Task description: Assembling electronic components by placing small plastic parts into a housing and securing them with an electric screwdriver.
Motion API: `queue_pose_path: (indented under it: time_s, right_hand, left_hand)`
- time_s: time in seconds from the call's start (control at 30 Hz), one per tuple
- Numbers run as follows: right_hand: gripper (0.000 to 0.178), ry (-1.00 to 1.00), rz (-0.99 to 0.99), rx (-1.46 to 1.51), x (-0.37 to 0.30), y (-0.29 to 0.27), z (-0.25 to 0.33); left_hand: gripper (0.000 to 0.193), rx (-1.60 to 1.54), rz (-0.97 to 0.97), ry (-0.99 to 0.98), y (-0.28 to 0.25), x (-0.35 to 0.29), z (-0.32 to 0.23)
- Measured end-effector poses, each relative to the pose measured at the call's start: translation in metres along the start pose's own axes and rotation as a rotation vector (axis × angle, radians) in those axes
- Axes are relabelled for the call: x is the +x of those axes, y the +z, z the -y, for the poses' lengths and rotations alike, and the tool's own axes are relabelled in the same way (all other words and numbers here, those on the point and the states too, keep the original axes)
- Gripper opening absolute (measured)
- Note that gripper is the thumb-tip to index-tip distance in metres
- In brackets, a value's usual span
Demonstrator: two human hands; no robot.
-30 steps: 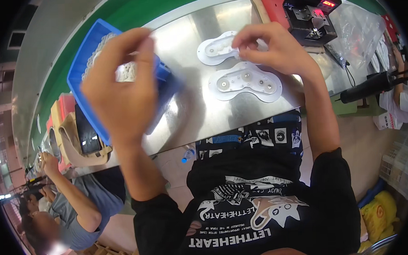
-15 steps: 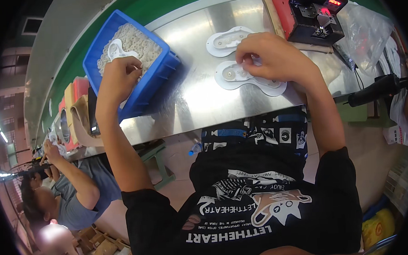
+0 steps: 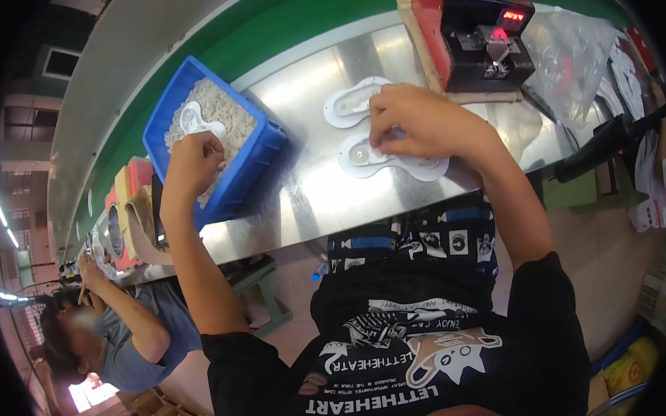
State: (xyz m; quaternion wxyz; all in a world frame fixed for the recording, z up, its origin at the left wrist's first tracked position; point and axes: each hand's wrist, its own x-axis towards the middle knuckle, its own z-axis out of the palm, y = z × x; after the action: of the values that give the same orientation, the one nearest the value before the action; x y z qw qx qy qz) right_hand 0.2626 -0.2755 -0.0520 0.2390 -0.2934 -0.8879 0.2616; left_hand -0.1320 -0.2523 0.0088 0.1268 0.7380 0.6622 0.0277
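Note:
My left hand (image 3: 190, 166) is over the near edge of a blue plastic bin (image 3: 244, 161) full of small whitish parts (image 3: 232, 121). Its fingers are curled together; whatever is between them is too small to tell. A white, rounded plastic piece (image 3: 193, 119) lies on the parts beside that hand. On the metal bench, my right hand (image 3: 419, 120) has its fingers pinched over a white two-lobed plastic shell (image 3: 425, 169) with a round metal disc at its left end. The fingertips hide what they grip. Just beyond lies a similar white shell (image 3: 343, 109), partly covered by the hand.
A red and black machine (image 3: 482, 42) with a lit red display stands at the back right, beside a clear plastic bag (image 3: 570, 52). A black tool-like object (image 3: 608, 144) juts in at the right. Another person (image 3: 128, 332) sits at the left.
The view has shifted, so the bench and bin appear lower. Both hands keep nearly the same places, left at the bin and right over the shell, with only slight finger movement.

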Motion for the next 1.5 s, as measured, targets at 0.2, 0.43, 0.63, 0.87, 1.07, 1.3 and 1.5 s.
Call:
queue_pose_path:
  time_s: [0.2, 0.43, 0.63, 0.87, 1.07, 1.3, 1.5]
  right_hand:
    - [0.012, 0.068, 0.029, 0.013, 0.006, 0.001, 0.000]
    - [0.016, 0.047, 0.058, 0.092, 0.004, -0.007, -0.003]
    - [0.015, 0.034, 0.061, 0.083, 0.004, 0.000, 0.002]
    - [0.010, 0.028, 0.037, 0.061, 0.007, -0.004, 0.006]
    - [0.010, 0.053, 0.047, 0.088, 0.011, -0.006, -0.001]
    - [0.010, 0.120, -0.002, 0.073, 0.007, -0.006, 0.003]
    - [0.009, 0.154, -0.004, 0.057, 0.006, -0.005, 0.007]
  left_hand:
    - [0.010, -0.012, -0.415, 0.178, -0.010, -0.012, -0.013]
    - [0.005, -0.537, -0.407, 0.531, 0.015, -0.044, -0.136]
    - [0.015, -0.389, -0.283, 0.776, 0.098, -0.042, -0.146]
    - [0.015, -0.555, -0.353, 0.732, 0.111, -0.039, -0.145]
    - [0.016, -0.591, -0.351, 0.744, 0.113, -0.034, -0.144]
    - [0.014, -0.604, -0.332, 0.728, 0.113, -0.037, -0.144]
    - [0.014, -0.619, -0.273, 0.699, 0.111, -0.037, -0.144]
